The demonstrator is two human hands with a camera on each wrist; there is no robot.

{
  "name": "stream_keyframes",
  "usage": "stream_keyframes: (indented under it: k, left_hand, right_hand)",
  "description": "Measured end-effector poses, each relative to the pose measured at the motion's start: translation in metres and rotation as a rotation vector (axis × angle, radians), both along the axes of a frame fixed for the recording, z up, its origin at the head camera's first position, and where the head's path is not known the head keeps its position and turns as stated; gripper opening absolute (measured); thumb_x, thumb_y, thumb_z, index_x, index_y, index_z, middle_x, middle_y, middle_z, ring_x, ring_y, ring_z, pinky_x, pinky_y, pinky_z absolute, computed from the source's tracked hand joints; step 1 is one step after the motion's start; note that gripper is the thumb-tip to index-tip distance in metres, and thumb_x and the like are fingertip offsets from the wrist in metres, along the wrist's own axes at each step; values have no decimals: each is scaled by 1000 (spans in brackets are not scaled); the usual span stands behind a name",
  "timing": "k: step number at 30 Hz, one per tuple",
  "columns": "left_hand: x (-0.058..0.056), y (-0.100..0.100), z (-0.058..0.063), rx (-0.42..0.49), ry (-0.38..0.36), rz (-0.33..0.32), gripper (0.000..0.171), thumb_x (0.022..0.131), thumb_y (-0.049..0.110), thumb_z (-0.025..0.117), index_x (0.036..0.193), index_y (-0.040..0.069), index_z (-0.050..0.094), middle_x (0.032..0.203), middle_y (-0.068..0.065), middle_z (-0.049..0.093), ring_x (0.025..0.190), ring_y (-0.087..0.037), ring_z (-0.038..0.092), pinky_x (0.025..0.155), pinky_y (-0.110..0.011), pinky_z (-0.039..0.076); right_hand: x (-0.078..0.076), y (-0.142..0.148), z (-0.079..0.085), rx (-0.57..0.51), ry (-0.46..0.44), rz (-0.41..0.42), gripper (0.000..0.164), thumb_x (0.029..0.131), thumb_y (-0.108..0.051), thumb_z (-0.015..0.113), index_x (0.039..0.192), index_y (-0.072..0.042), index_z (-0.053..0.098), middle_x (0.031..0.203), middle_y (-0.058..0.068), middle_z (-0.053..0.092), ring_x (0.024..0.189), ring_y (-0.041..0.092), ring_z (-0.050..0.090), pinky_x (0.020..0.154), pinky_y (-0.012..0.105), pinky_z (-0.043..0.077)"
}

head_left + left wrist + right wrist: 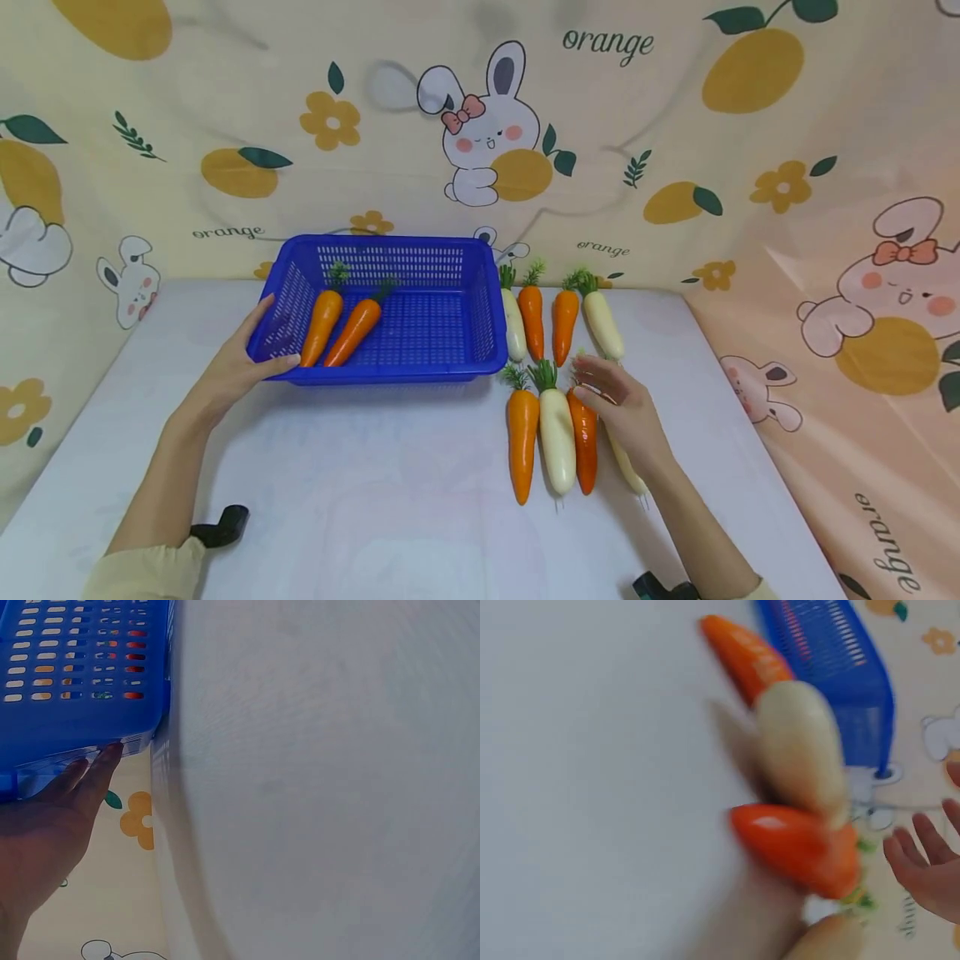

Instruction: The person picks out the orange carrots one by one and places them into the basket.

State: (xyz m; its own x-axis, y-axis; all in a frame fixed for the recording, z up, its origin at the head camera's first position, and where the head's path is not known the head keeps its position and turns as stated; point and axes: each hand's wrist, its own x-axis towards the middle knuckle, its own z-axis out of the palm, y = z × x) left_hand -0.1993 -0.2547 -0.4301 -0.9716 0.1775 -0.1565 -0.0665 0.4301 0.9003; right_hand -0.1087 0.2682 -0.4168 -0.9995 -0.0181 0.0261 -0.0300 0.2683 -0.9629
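Observation:
My left hand (228, 367) grips the left end of a blue plastic basket (420, 372), its thumb over the front corner. Inside the basket, two orange carrots (322, 327) with green tops lie at the left. My right hand (633, 417) hovers with bent, loosely spread fingers above the front row of vegetables, and nothing shows in its grasp. Beneath it are an orange carrot (585, 446) and a white radish (624, 462), partly hidden by the hand. In the right wrist view, the fingers (930, 840) stand apart from the blurred vegetables.
Beside them in the front row lie another carrot (522, 446) and white radish (557, 442). A back row right of the basket has carrots (566, 325) and radishes (602, 325). The white table (375, 492) meets a printed cloth backdrop (247, 75) behind and at the right.

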Motion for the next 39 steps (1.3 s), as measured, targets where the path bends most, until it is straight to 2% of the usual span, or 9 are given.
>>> stream_keyframes:
  k: [2,6,9,10,18,25,29,34,39]
  left_hand:
    - [0,0,0,-6,-2,3,102,92,34,71,158,41,-7,166,-15,-9,149,-48,-5,111,-74,7]
    - [-1,0,-1,-13,-4,7,101,92,36,71,157,42,-7,166,-15,-9,148,-48,-4,111,-74,8]
    - [1,0,-1,-3,-7,10,101,93,35,70,157,43,-7,166,-15,-9,148,-49,-3,111,-74,9]
    - [2,0,-1,2,-7,10,101,93,35,70,157,43,-7,166,-16,-9,148,-49,-3,111,-74,9]
    - [3,0,-2,33,-9,3,99,94,31,69,157,43,-6,166,-15,-10,149,-47,-5,112,-74,7]
    - [2,1,-2,32,-15,13,100,93,33,70,157,44,-7,166,-14,-10,148,-48,-4,112,-74,9]
    - [2,0,-2,42,-14,13,100,93,32,70,157,42,-7,166,-14,-10,149,-47,-4,112,-73,9]
    - [2,0,-2,40,-15,14,101,93,32,70,157,42,-7,166,-14,-10,149,-47,-4,112,-73,9]
    - [1,0,-2,29,-13,10,101,93,32,71,158,40,-6,165,-16,-9,148,-49,-3,111,-74,8]
  right_hand:
    - [5,4,-9,5,-34,-41,55,95,-25,70,143,-8,52,143,10,54,133,34,48,98,14,45]
    - [11,9,-23,21,-104,-79,61,94,-27,71,148,-11,48,152,11,45,139,31,42,109,28,41]
    - [10,9,-29,25,-118,-76,60,95,-21,69,149,-10,46,153,12,43,142,29,39,114,40,33]
    - [10,9,-29,28,-121,-72,59,95,-19,68,149,-9,46,153,13,42,142,30,38,113,39,33]
    - [3,12,-43,184,-166,-37,57,97,-6,62,151,-15,44,149,17,47,134,34,48,103,34,46]
    - [-8,22,-46,393,-166,-28,62,89,-16,74,147,-21,52,137,17,58,119,35,60,100,49,50]
    - [-12,25,-42,356,-164,-12,60,88,-15,75,144,-18,54,137,19,57,117,38,61,94,46,54]
    - [-15,28,-37,221,-190,13,60,90,-16,74,145,-16,50,143,24,48,120,41,58,87,35,57]
    - [-22,26,-20,63,-236,8,64,91,-18,72,149,-21,45,145,24,43,109,32,60,79,32,58]
